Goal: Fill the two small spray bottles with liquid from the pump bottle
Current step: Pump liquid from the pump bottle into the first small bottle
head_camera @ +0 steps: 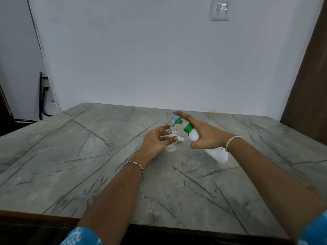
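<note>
Pump bottle (216, 153), gripped by right hand (208, 137), was aimed into spray bottle (171, 147) held by left hand (155, 141); filling looked barely begun.

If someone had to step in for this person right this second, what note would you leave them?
Left hand: fingers grip the uncapped small spray bottle, upright.
Right hand: holds the tilted pump bottle, forefinger over the green pump, spout at the open neck.
A white spray head lies on the table beside it. The blue-capped item behind is probably the second bottle, mostly hidden.
Done: first bottle opened; fill level unclear.
Left: pump it full, recap, then fill the second.
</note>
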A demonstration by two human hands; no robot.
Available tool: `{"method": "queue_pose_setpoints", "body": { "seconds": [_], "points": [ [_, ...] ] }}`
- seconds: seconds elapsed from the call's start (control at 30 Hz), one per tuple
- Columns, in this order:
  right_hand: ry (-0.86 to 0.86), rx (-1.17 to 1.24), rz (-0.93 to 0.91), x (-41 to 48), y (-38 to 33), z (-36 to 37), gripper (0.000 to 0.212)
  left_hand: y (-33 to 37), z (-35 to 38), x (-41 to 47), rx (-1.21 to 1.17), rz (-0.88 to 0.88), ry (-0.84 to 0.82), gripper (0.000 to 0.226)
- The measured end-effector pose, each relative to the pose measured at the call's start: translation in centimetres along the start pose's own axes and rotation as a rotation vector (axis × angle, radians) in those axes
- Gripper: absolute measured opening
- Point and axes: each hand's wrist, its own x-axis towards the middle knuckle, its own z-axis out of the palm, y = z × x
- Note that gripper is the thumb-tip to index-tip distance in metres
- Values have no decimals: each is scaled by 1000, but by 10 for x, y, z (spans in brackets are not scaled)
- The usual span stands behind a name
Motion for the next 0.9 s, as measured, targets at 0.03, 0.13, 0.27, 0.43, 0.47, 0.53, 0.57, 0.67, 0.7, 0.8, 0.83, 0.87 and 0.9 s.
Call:
{"method": "queue_pose_setpoints", "body": {
  "seconds": [0.03, 0.13, 0.27, 0.43, 0.47, 0.53, 0.57, 0.67, 0.7, 0.8, 0.83, 0.87, 0.9],
  "points": [
    [-5, 7, 3, 1, 1, -1, 105, 1, 0, 0, 9, -1, 2, 61],
    [-25, 23, 15, 1, 2, -3, 98, 3, 0, -1, 19, -6, 13, 57],
    [-25, 28, 47, 1, 1, -3, 95, 5, 0, -1, 22, -11, 10, 54],
    [-21, 55, 69, 0, 0, -2, 93, 6, 0, -1, 12, -24, 4, 53],
    [-22, 58, 80, 0, 0, -2, 92, 6, -1, -2, -3, -29, -1, 52],
    [-34, 69, 104, 0, 0, -1, 91, 6, -1, -1, -39, -33, -6, 51],
    [-41, 76, 112, 0, 0, 0, 90, 6, -1, -2, -44, -36, -8, 51],
    [-37, 106, 122, -1, 0, 4, 91, 6, -1, -2, -53, -45, -11, 52],
    [-35, 113, 122, -2, 0, 5, 91, 5, -1, -2, -50, -46, -11, 53],
    [-32, 116, 122, 0, 0, 6, 91, 2, -2, 0, -31, -49, -12, 56],
    [-34, 109, 120, 1, 0, 7, 90, 1, -2, 0, -32, -49, -12, 56],
    [-32, 104, 115, 2, -1, 8, 90, 0, -2, 0, -33, -51, -13, 56],
    [-26, 104, 109, 3, -1, 9, 89, 0, -2, 0, -32, -55, -15, 57]
  ]
}}
